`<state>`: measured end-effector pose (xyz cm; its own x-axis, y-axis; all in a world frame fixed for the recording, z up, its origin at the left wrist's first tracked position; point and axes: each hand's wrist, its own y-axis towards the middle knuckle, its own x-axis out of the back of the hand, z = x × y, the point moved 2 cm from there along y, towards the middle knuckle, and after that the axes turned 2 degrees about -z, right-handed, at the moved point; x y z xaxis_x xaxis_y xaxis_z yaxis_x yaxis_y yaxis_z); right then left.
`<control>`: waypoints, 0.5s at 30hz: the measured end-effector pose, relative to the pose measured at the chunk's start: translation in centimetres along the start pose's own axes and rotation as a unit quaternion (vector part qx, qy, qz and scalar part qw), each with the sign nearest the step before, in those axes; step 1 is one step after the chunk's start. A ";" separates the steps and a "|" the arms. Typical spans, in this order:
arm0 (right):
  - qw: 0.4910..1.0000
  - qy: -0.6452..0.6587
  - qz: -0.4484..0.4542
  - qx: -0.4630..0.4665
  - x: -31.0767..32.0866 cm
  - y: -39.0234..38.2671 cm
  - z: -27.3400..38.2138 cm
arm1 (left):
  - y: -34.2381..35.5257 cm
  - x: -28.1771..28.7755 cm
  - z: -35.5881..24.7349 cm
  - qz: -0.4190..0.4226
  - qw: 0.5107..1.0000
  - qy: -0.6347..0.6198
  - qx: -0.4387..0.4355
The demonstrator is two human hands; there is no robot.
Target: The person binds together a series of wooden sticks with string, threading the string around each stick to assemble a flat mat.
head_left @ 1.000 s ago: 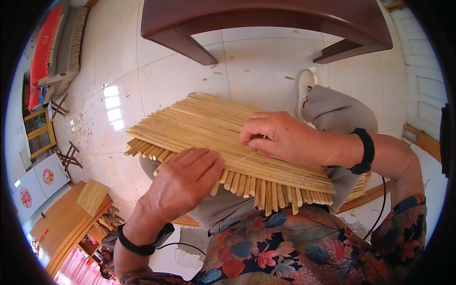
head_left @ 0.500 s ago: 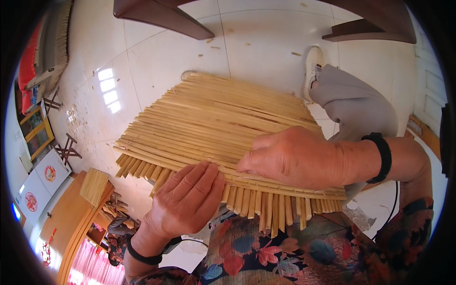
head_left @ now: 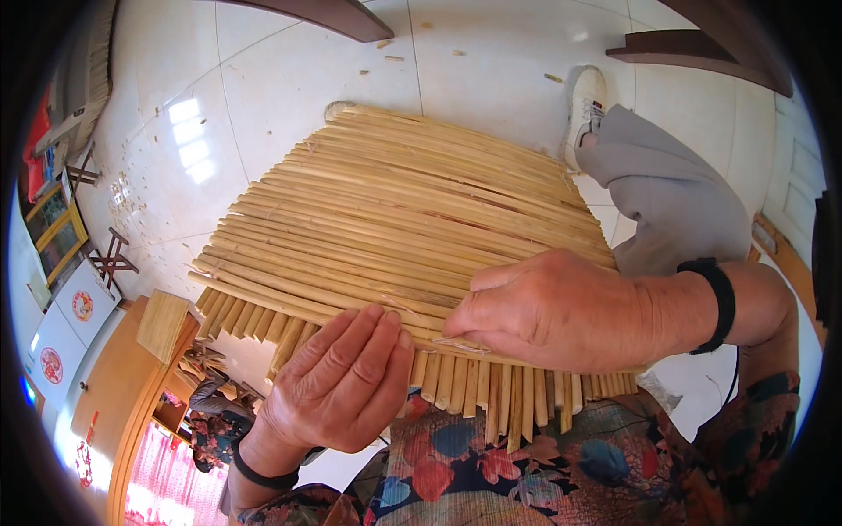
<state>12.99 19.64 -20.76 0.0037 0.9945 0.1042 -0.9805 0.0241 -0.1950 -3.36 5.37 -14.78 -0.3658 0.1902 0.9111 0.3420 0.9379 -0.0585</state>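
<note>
A mat of straw-coloured stalks lies over my lap, with a crosswise layer of stalk ends jutting from under its near edge. My left hand grips that near edge at centre-left, fingers together over the top stalks, thumb hidden. To its right, my right hand is closed in a pinch on a pale thin strand lying along the outermost stalks; its lower fingers are tucked out of sight.
Dark wooden furniture legs stand on the tiled floor ahead, among scattered stalk bits. My shoe is at far right of the mat. Folding stools, a wooden cabinet and another person are at left.
My right hand has come down from above the mat onto its near edge and moved slightly right. The mat's far edge has shifted up in the picture as the view moved.
</note>
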 end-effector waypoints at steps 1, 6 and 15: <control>1.000 0.007 0.004 -0.011 0.0 0.0 0.0 | 0.0 0.0 0.0 0.001 1.000 0.007 0.000; 1.000 0.013 0.015 -0.020 -0.1 0.0 0.2 | -0.5 -0.3 -0.1 -0.001 1.000 0.005 -0.007; 0.998 0.029 0.025 -0.058 -0.3 0.4 0.5 | -1.0 -0.4 -0.2 -0.005 1.000 -0.002 -0.010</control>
<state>12.53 19.35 -20.39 -0.0302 0.9989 0.0355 -0.9503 -0.0177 -0.3109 -3.40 4.25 -15.04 -0.3731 0.1815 0.9099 0.3554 0.9338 -0.0405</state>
